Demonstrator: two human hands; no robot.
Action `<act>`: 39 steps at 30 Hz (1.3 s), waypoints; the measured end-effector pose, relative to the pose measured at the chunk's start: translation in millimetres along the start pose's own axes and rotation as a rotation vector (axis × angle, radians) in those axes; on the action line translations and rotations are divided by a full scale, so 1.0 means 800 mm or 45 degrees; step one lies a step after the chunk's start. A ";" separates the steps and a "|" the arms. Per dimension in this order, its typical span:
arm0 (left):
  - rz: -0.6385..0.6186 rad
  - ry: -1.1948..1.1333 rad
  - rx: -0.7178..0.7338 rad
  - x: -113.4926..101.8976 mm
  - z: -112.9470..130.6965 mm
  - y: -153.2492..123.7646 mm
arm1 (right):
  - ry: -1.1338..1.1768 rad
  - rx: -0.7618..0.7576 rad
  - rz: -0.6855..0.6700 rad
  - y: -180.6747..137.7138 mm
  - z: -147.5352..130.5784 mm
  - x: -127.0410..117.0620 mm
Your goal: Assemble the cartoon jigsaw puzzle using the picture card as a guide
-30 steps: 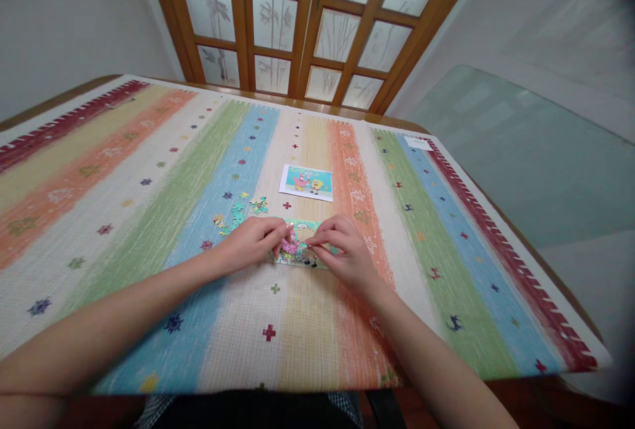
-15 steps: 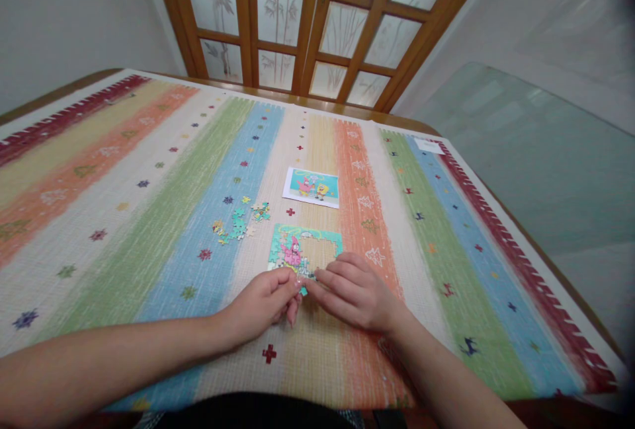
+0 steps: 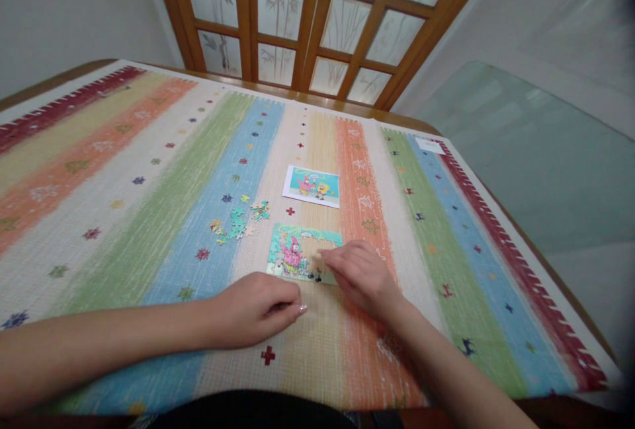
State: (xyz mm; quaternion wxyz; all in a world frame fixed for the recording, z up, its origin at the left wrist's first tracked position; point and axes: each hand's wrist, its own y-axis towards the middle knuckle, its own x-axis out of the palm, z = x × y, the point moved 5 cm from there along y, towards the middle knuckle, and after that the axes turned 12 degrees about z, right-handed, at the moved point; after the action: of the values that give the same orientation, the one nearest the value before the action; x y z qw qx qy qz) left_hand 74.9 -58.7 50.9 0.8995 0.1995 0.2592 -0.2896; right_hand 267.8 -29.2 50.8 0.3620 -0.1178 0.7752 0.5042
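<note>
A partly filled cartoon jigsaw puzzle (image 3: 292,258) lies in front of me, with a pink starfish figure at its left and a bare gap in the middle right. Over its right side, my right hand (image 3: 364,278) pinches a small puzzle piece at the fingertips, mostly covered by the fingers. My left hand (image 3: 268,307) rests on the cloth just below the puzzle, fingers curled in, nothing showing in it. Loose puzzle pieces (image 3: 238,221) are scattered to the left of the puzzle.
Beyond the puzzle is a printed reference picture (image 3: 313,186) of the same cartoon scene. A striped tablecloth (image 3: 198,171) covers the table. A small white card (image 3: 429,145) lies at the far right, and wooden glass-paned doors (image 3: 302,26) stand behind.
My hands, together at the puzzle's lower edge before, have separated. The right hand has moved up over the puzzle's right side; the left has drawn slightly down and curled. The teal piece between them is no longer visible there.
</note>
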 end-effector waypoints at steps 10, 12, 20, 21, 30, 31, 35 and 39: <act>0.109 0.582 0.498 -0.009 -0.038 -0.011 | -0.375 0.008 -0.018 0.004 0.018 0.021; 0.101 0.575 0.506 -0.006 -0.037 -0.010 | -0.432 -0.026 -0.010 0.004 0.021 0.024; 0.190 0.511 0.454 -0.010 -0.036 -0.003 | -0.469 -0.019 -0.051 0.000 0.027 0.033; 0.201 0.507 0.443 -0.011 -0.038 -0.003 | -0.472 -0.021 -0.061 0.000 0.028 0.033; 0.254 0.555 0.390 -0.015 -0.043 0.000 | -0.363 0.036 -0.197 -0.003 0.034 0.031; 0.272 0.561 0.373 -0.017 -0.044 0.000 | -0.363 0.030 -0.205 -0.004 0.034 0.032; 0.321 0.571 0.300 -0.025 -0.050 0.001 | -0.377 0.027 -0.213 -0.003 0.034 0.033; 0.345 0.556 0.250 -0.028 -0.057 0.000 | -0.365 0.137 -0.095 0.000 0.036 0.029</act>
State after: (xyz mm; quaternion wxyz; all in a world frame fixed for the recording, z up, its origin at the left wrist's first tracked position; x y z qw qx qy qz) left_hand 43.5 -26.0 28.3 0.8293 0.3764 0.3884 -0.1406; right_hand 263.9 0.5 28.5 0.4932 -0.0536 0.7364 0.4600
